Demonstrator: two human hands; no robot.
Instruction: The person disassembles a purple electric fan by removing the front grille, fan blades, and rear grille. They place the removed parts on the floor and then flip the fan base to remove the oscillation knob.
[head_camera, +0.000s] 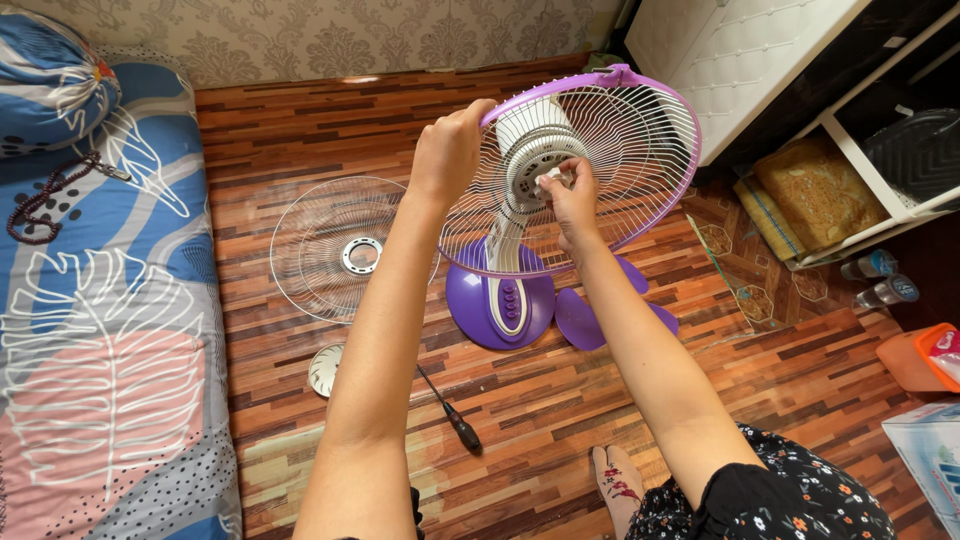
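Note:
A purple and white table fan stands on the wooden floor, on its round purple base (500, 305). Its rear wire grille (625, 165) with a purple rim is mounted and tilts up towards me. My left hand (450, 150) grips the grille's upper left rim. My right hand (572, 195) pinches a small white part at the motor hub in the grille's centre. The purple fan blade (585, 318) lies on the floor beside the base. The loose front grille (335, 250) lies flat to the left.
A black-handled screwdriver (452, 415) and a small white round cap (326, 370) lie near my left arm. A patterned blue mattress (100, 300) runs along the left. White furniture, a shelf with bags, two bottles (880, 280) and an orange box (920, 355) stand at the right.

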